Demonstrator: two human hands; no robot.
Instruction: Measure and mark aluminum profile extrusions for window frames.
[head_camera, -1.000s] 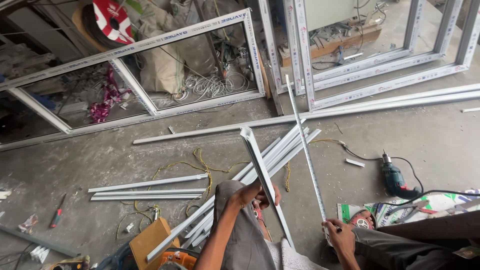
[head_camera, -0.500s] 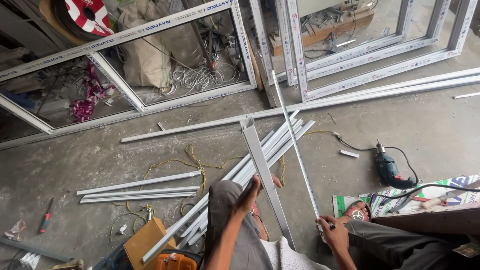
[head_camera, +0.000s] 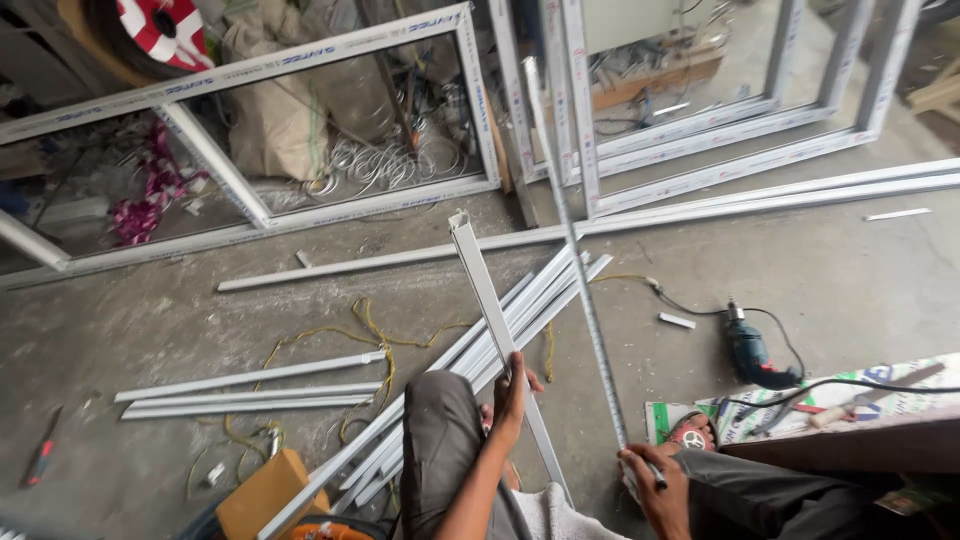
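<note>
Two white window frames (head_camera: 300, 200) lean at the far wall. A bundle of white profile strips (head_camera: 500, 340) lies across the concrete floor (head_camera: 850, 280); three more strips (head_camera: 250, 390) lie to the left. One profile strip (head_camera: 485, 290) rises from the near centre, the left hand (head_camera: 508, 395) wrapped closed around it. The right hand (head_camera: 655, 480) pinches one extended tape measure (head_camera: 575, 260) just to the right of the strip. Judgement: tape should run taut and parallel to the strip for a true reading. One green drill (head_camera: 752, 352) lies at right.
</note>
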